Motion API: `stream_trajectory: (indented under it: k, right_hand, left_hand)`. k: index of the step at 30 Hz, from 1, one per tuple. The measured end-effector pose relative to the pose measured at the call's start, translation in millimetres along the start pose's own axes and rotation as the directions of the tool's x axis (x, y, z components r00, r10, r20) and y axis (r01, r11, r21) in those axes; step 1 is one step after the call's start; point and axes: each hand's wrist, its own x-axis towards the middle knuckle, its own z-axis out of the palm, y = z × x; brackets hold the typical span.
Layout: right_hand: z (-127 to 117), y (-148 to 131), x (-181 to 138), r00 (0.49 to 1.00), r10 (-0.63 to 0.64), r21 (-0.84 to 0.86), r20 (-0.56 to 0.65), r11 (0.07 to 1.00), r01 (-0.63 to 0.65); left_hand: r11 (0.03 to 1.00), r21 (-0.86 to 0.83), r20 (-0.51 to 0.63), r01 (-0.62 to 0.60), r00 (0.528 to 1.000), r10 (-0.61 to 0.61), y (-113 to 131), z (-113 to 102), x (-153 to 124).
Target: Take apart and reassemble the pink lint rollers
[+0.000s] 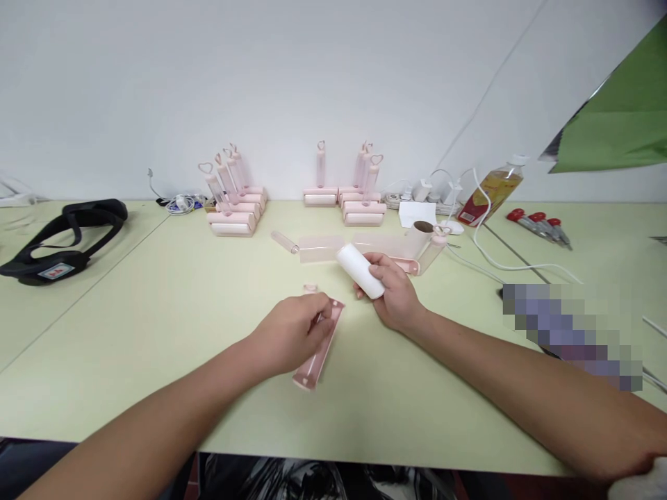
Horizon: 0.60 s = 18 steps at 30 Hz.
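Note:
My left hand [294, 333] is closed on a pink plastic roller frame [319, 354], which lies slanted on the pale green table [156, 333]. My right hand [393, 292] grips a white paper roll [360, 271], held just above the table and pointing up-left. A small pink cap [310, 287] lies between the hands and the parts behind. Behind the hands lie a clear pink cover [319, 248] with a handle [284, 241], another clear cover [383, 244], a brown cardboard core [422, 232] and a pink handle piece [435, 246].
Assembled pink lint rollers stand in groups at the back left [234, 208] and back centre [359, 198]. A black headset [62, 239] lies far left. A power strip [422, 194], white cables, a bottle [492, 191], red-handled screwdrivers [536, 223] and green sheet [620, 118] are at right.

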Motion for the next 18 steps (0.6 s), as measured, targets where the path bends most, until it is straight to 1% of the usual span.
stream_trajectory:
  k: [2,3,5,7,8,10,11,13,14,16,18]
  right_hand:
    - [0.5,-0.4,-0.3,1.000,0.010,0.006,-0.003,1.000,-0.010]
    - [0.8,-0.7,-0.5,1.000,0.012,0.008,-0.004,1.000,-0.012]
    - [1.2,-1.1,-0.9,1.000,0.011,0.010,0.002,1.000,-0.011]
    - [1.4,-1.1,-1.4,1.000,0.002,0.013,0.021,1.000,-0.002]
    - [1.6,-1.0,-2.0,0.999,-0.003,0.014,0.039,1.000,0.003]
    - [2.4,-0.5,-4.5,0.996,-0.006,0.013,0.094,1.000,0.005]
    - [3.2,-0.3,-6.7,0.992,-0.005,0.014,0.128,1.000,0.003]
    - [5.8,-0.3,-12.8,0.981,0.009,0.023,0.195,1.000,-0.013]
    - [7.6,-0.6,-16.6,0.974,0.019,0.034,0.227,0.999,-0.028]
    - [11.8,-1.6,-25.0,0.954,0.056,0.055,0.294,0.996,-0.075]
    - [15.4,-2.8,-32.8,0.918,0.117,0.051,0.378,0.988,-0.147]
  left_hand:
    - [0.972,-0.215,-0.049,0.091,0.993,-0.104,-2.6,0.4,3.1]
    - [0.931,-0.346,-0.061,0.119,0.987,-0.149,-3.4,0.2,4.6]
    - [0.806,-0.576,-0.083,0.139,0.971,-0.226,-4.3,-1.6,8.5]
    - [0.691,-0.710,-0.120,0.138,0.943,-0.311,-5.0,-5.3,12.9]
    - [0.657,-0.741,-0.142,0.139,0.924,-0.355,-5.5,-7.9,15.1]
    - [0.619,-0.770,-0.168,0.154,0.887,-0.429,-7.0,-13.7,18.7]
    - [0.601,-0.782,-0.166,0.167,0.873,-0.458,-8.1,-16.6,20.0]
    - [0.547,-0.811,-0.116,0.208,0.860,-0.498,-10.9,-20.8,21.8]
    - [0.515,-0.826,-0.076,0.230,0.859,-0.506,-12.6,-21.8,22.4]
    - [0.468,-0.845,0.001,0.261,0.874,-0.486,-15.5,-20.7,22.9]
    - [0.464,-0.849,0.030,0.252,0.900,-0.435,-16.5,-16.2,22.8]
